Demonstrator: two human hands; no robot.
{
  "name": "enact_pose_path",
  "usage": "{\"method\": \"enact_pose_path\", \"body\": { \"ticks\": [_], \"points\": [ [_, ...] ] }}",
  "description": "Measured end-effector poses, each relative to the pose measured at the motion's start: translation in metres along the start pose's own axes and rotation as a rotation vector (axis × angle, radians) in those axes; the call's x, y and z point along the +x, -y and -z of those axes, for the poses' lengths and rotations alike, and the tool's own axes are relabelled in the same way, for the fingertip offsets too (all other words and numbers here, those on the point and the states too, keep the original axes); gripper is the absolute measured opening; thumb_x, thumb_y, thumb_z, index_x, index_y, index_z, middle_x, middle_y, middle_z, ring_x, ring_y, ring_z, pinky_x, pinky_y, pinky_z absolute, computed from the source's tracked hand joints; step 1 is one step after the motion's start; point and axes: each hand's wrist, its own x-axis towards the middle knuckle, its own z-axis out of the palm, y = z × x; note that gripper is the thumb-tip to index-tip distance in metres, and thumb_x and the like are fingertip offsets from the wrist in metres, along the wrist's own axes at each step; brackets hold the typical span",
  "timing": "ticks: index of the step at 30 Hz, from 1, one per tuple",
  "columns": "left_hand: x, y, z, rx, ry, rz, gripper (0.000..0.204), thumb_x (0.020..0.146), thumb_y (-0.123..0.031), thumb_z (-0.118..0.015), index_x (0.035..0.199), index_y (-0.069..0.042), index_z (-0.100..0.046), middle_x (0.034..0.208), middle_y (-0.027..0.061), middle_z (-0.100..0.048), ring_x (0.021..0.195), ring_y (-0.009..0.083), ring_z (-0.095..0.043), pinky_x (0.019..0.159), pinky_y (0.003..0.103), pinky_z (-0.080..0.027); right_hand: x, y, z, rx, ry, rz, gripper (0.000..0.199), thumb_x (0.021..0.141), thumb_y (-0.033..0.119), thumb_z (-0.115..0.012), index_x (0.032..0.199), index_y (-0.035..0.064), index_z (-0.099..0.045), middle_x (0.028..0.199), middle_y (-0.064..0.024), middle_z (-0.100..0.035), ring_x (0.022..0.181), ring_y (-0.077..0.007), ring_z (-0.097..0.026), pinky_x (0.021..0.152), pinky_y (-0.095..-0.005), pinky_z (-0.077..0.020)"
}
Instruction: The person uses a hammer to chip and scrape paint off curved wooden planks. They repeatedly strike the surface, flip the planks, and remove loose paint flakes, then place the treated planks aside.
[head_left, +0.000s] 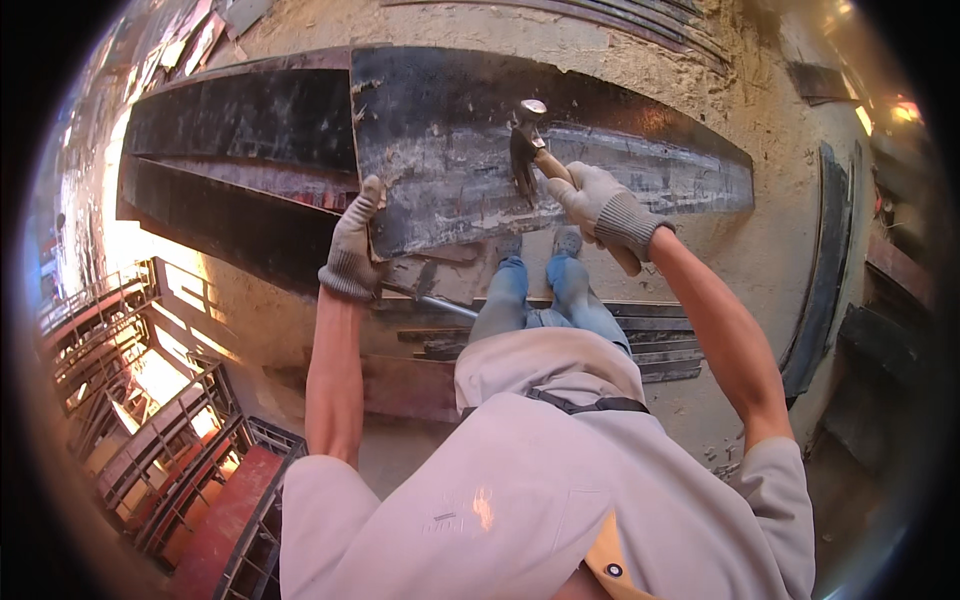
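A wide, dark, scuffed board (430, 160) with worn, chipped edges spans the space before me. My left hand (352, 240), in a grey knit glove, grips its left edge near the close corner, thumb upward. My right hand (603, 205), gloved alike, is closed round the wooden handle of a claw hammer (527, 150). The hammer's metal head is over the middle of the board; whether it touches the surface I cannot tell. Below my left wrist, a metal rod (445, 305) lies partly hidden.
More dark boards (240, 120) lie to the left, partly under this one. Several narrow planks (650, 340) lie behind my legs. Long strips (825, 260) rest on the right. Metal frames (200, 430) stand at lower left. The ground (700, 250) is dusty, with debris.
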Motion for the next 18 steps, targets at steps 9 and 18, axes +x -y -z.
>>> {"method": "enact_pose_path", "body": {
  "ticks": [9,18],
  "points": [
    [0.012,0.007,0.008,0.169,-0.03,-0.166,0.039,0.104,-0.03,-0.064,0.129,0.0,-0.064,0.112,0.0111,-0.074,0.099,0.0242,-0.074,0.086,0.04,-0.063,-0.021,-0.059,-0.046,-0.017,-0.172,0.132,0.036,0.106,0.038,-0.054,0.112,0.0032,-0.06,0.083,-0.0128,-0.066,0.063,-0.0245,-0.065,0.061,-0.0415,-0.0542],
    [0.004,0.008,-0.016,0.16,-0.207,-0.225,0.036,0.106,-0.022,-0.06,0.136,-0.002,-0.06,0.123,0.0095,-0.071,0.105,0.0213,-0.072,0.093,0.04,-0.061,-0.007,-0.144,-0.165,0.185,-0.797,0.426,0.024,0.106,0.027,-0.059,0.105,0.0028,-0.058,0.075,-0.0202,-0.062,0.064,-0.0401,-0.063,0.06,-0.0445,-0.048]
  ]
}}
